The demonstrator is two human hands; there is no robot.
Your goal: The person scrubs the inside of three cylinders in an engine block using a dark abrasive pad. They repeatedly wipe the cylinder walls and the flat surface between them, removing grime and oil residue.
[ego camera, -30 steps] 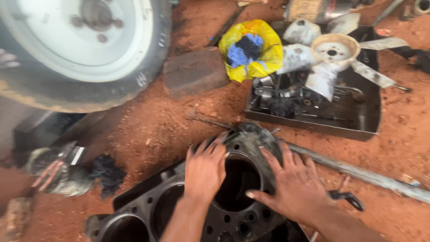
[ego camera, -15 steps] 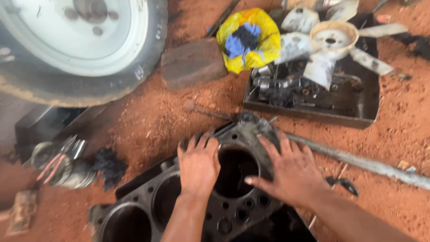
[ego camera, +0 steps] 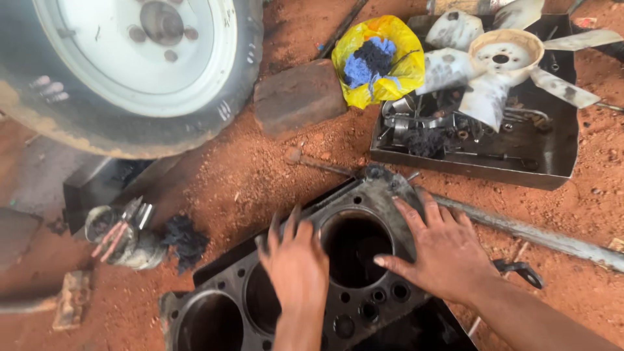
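Upper left of frame: big tyre w/ white wheel rim (ego camera: 123, 55), lying on the red dirt ground (ego camera: 240, 175). Below it, left edge, a dark metal box (ego camera: 97, 185), contents not clear; just beside it a small oily engine part (ego camera: 123, 237) w/ a black rag (ego camera: 185, 237) touching it. Bottom centre: black engine block (ego camera: 364, 305) w/ round cylinder bores, top face up, a grey gasket (ego camera: 383, 195) lying over its upper-right end. Left hand (ego camera: 296, 263) rests flat on the block between two bores, fingers spread wide, gripping nothing. Right hand (ego camera: 445, 250) also flat & open, palm down on the gasket by the bore's right rim, thumb pointing into the bore; not clamped on anything. Upper centre: reddish brick (ego camera: 299, 97), then a yellow plastic bag (ego camera: 383, 55) holding blue & dark rags. Upper right: shallow metal tray (ego camera: 559, 156) holding a white fan w/ blades (ego camera: 500, 62), plus bolts, small greasy bits & a dark rag. A long metal bar (ego camera: 539, 234) lies on the dirt right of the block, a small black clip (ego camera: 520, 270) near it. Outdoors, bare red earth throughout.
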